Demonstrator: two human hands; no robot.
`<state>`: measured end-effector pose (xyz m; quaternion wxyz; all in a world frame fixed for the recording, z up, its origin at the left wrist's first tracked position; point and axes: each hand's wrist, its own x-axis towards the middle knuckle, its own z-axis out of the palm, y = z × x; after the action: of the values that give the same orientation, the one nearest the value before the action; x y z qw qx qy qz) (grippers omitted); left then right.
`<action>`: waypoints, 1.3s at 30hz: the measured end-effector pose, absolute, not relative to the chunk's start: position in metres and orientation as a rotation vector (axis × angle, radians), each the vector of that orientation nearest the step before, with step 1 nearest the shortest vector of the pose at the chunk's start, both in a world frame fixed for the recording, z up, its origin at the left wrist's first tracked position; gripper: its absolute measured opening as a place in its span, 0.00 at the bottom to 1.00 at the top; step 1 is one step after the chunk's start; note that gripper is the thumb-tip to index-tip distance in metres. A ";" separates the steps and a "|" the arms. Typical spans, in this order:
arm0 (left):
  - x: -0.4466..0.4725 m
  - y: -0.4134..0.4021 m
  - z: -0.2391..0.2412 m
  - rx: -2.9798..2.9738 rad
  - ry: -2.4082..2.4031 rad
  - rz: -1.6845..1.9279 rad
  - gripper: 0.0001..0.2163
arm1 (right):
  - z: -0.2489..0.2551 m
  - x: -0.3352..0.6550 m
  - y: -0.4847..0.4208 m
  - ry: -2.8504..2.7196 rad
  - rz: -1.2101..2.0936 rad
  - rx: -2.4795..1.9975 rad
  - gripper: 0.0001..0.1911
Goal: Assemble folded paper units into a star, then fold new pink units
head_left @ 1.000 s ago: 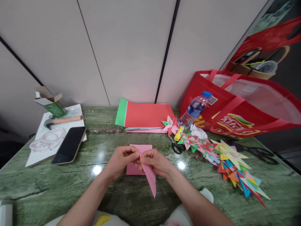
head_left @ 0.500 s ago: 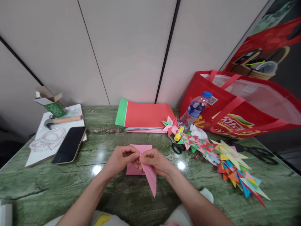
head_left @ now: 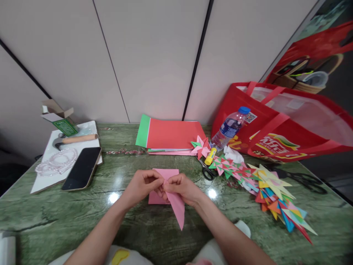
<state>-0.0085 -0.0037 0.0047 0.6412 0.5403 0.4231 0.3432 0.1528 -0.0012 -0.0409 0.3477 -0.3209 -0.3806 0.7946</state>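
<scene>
Both hands meet at the middle of the table, pinching a folded piece of pink paper (head_left: 177,209). My left hand (head_left: 146,187) is closed on its upper end, fingertips together. Close against it, my right hand (head_left: 182,188) grips the same end between thumb and fingers. The paper's pointed tail hangs down toward me. Below the hands lies a flat pink paper square (head_left: 156,198), partly covered by them. The fold right at the fingertips is hidden.
Behind the hands lie red and green paper sheets (head_left: 175,134). To the right are a paper star (head_left: 201,147), glue stick (head_left: 210,156), scissors (head_left: 207,173), water bottle (head_left: 230,127), folded paper pieces (head_left: 271,187) and a red bag (head_left: 264,121). A phone (head_left: 82,168) and hammer (head_left: 78,139) lie left.
Both hands keep their pinch in nearly the same place. The hanging pink tail looks slightly wider, and the whole view has shifted a little.
</scene>
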 end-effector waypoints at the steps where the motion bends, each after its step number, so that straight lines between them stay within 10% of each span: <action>1: -0.009 -0.004 0.004 1.228 0.968 0.782 0.08 | -0.042 0.153 -0.001 -0.995 2.053 -0.832 0.14; 39: -0.004 -0.003 -0.001 1.446 1.258 0.850 0.14 | -0.038 0.149 -0.003 -1.102 1.833 -1.005 0.17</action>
<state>-0.0045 -0.0029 -0.0014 0.4991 0.5976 0.5199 0.3514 0.1493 -0.0032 -0.0381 0.3795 -0.3934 -0.4314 0.7177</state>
